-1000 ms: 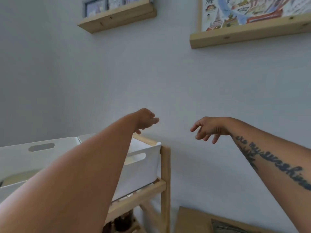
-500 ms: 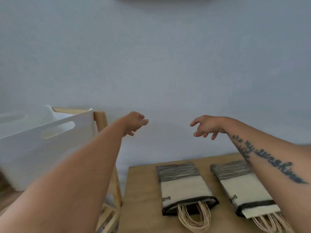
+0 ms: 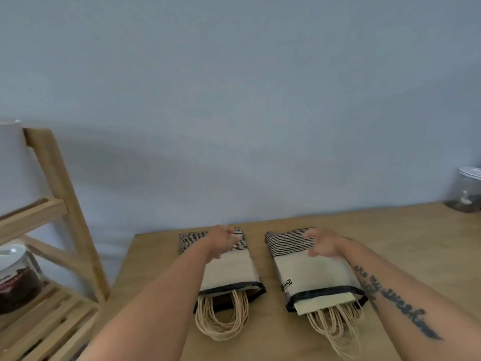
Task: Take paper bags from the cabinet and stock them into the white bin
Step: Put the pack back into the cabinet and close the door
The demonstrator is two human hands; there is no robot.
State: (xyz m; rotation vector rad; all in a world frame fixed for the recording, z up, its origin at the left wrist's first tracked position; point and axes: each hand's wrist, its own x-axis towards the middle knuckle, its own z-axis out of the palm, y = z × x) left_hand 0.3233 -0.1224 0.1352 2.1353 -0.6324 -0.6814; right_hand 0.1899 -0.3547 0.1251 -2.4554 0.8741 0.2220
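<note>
2 bag bundles lie flat on the bench, long axes running 12 to 6. The left hand hovers over the left bundle, the right hand over the right bundle; fingers apart, gripping nothing.

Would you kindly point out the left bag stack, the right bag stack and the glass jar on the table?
Left stack (image 3: 235,269): head view, cream front.
Right stack (image 3: 309,272): head view, cream front.
Jar (image 3: 467,191): head view, glass wall.
</note>
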